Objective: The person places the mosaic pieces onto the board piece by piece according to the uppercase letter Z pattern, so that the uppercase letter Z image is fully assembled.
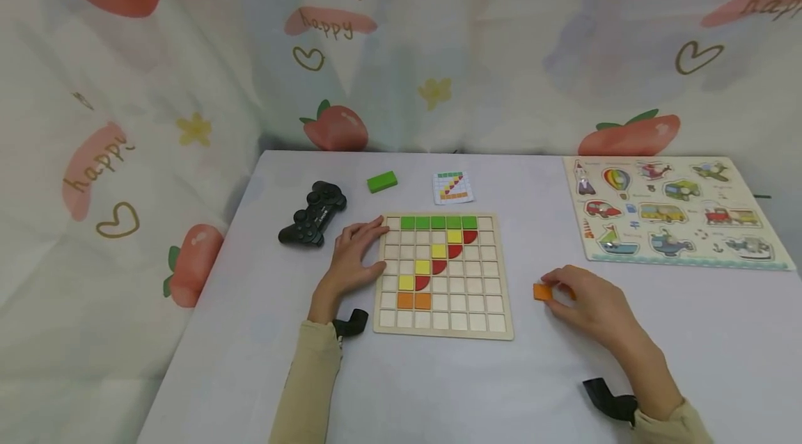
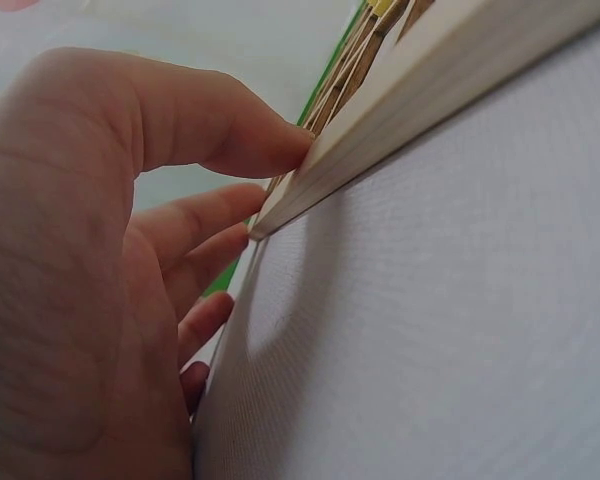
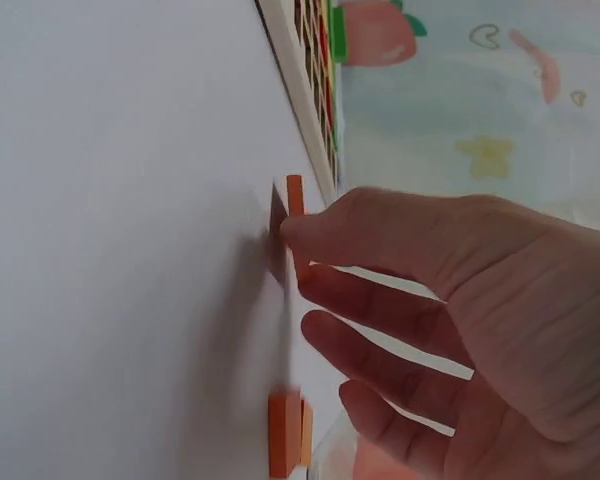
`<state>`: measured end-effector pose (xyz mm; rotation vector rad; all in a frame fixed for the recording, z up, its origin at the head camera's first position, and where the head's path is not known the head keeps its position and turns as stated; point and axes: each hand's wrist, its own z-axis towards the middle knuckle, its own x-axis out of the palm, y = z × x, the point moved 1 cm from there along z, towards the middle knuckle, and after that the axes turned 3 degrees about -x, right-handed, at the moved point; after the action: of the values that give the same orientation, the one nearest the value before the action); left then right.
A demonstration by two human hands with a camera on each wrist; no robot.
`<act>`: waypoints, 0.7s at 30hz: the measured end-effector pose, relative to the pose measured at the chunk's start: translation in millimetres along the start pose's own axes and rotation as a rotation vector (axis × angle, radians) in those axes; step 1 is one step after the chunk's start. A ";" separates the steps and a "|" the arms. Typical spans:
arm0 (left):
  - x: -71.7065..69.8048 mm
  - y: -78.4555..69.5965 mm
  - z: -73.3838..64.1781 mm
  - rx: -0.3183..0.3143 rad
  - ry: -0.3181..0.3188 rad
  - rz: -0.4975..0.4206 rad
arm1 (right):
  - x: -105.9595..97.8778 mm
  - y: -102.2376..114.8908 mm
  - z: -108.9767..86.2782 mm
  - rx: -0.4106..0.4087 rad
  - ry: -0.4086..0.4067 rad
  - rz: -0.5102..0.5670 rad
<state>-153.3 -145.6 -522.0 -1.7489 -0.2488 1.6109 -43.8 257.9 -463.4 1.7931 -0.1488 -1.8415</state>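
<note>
A wooden grid board [image 1: 443, 333] lies mid-table with a row of green tiles, a diagonal of yellow squares and red quarter-rounds, and two orange squares. My left hand [image 1: 376, 243] rests against its left edge; the thumb [image 2: 250, 140] presses the board's side [image 2: 400, 110] and the fingers lie fairly straight. To the right of the board, my right hand [image 1: 560, 291] pinches an orange tile [image 1: 541, 291] just above the table between thumb [image 3: 380, 225] and forefinger. That orange tile [image 3: 295, 195] shows edge-on in the right wrist view. A second orange tile [image 3: 285, 432] lies below the hand.
A black game controller [image 1: 313, 214] sits left of the board. Behind the board lie a green block [image 1: 382, 181] and a small pattern card [image 1: 452, 188]. A vehicle puzzle board [image 1: 673, 211] lies at the far right. A printed curtain hangs behind the table.
</note>
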 end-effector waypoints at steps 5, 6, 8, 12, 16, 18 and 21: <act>-0.1 0.5 -0.3 0.004 -0.005 -0.011 | 14.7 20.9 17.1 -0.099 -0.075 0.031; -0.1 0.4 -0.1 0.007 -0.010 -0.013 | 16.5 26.1 21.0 -0.120 -0.085 0.038; -0.1 0.2 0.5 0.017 -0.019 -0.015 | 19.0 34.6 27.9 -0.151 -0.101 0.044; 0.4 -0.5 1.5 0.022 -0.020 -0.014 | 20.4 45.4 36.0 -0.174 -0.118 0.113; -0.5 -1.5 0.9 0.012 -0.021 -0.017 | 29.4 55.5 41.9 -0.248 -0.095 0.304; -0.7 -1.6 0.4 0.009 -0.024 -0.015 | 38.8 62.1 45.7 -0.297 -0.069 0.397; -0.9 -1.5 -0.4 0.004 -0.022 -0.019 | 54.4 72.7 51.1 -0.349 -0.023 0.455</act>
<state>-152.7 -145.3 -520.4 -1.7218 -0.2717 1.6169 -67.0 156.9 -473.8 1.3639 -0.2100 -1.4588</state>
